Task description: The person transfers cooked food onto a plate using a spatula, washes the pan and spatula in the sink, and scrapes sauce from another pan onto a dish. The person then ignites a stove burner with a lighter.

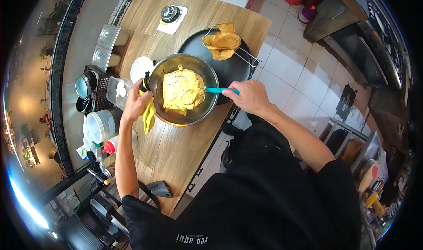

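Note:
My left hand [137, 101] is closed at the left side of a round steel pan [210, 71], around its dark handle with a folded yellow cloth [149, 117]. In the pan lies a thick yellow, creamy mass of food [183, 90] that looks like egg. My right hand [250, 95] grips the teal handle of a spatula [218, 91]; its working end is hidden in the food. Right behind the pan is a large round black tray [235, 73], partly covered by it. Brown curved fried shells [224, 40] stand in a wire holder on the tray.
A black-lidded jar [170, 14] sits on a napkin at the back. Along the left stand clear-lidded containers [108, 36], a white lid [142, 68], a tub [100, 125] and a red-capped bottle [110, 147]. A grey scraper [159, 189] lies near the counter's front edge.

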### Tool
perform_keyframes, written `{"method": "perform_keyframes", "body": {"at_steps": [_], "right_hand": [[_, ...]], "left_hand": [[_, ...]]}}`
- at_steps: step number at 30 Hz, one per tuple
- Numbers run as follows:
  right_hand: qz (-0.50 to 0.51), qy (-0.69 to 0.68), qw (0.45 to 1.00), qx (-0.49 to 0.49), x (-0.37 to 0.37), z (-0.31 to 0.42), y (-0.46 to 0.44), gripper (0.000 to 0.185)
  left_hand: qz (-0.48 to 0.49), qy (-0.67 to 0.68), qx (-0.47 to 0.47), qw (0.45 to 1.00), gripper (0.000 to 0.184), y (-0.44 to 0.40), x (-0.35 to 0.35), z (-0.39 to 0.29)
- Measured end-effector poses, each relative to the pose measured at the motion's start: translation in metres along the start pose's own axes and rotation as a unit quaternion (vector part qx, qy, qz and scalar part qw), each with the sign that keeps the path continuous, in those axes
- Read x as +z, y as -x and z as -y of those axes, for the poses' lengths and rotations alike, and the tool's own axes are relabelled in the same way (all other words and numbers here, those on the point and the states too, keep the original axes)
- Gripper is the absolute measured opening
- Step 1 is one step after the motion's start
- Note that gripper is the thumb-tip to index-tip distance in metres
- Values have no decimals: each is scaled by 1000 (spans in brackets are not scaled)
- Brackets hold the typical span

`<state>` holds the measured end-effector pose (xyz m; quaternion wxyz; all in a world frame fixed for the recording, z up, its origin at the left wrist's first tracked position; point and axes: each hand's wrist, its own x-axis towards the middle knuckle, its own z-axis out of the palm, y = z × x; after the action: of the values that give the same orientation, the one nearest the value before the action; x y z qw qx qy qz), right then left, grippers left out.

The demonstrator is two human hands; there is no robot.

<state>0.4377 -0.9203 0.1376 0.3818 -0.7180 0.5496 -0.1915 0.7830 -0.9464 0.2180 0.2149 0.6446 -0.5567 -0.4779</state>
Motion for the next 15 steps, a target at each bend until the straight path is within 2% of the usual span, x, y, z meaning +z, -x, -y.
{"method": "perform_keyframes", "body": {"at_steps": [8, 15], "right_hand": [[-12, 24, 1000, 4, -4, 2, -2, 29], [-59, 0, 998, -3, 1, 2, 7, 33]], "left_hand": [[12, -30, -3, 999, 30, -7, -6, -10], [1, -46, 2, 999, 32, -5, -20, 3]]}}
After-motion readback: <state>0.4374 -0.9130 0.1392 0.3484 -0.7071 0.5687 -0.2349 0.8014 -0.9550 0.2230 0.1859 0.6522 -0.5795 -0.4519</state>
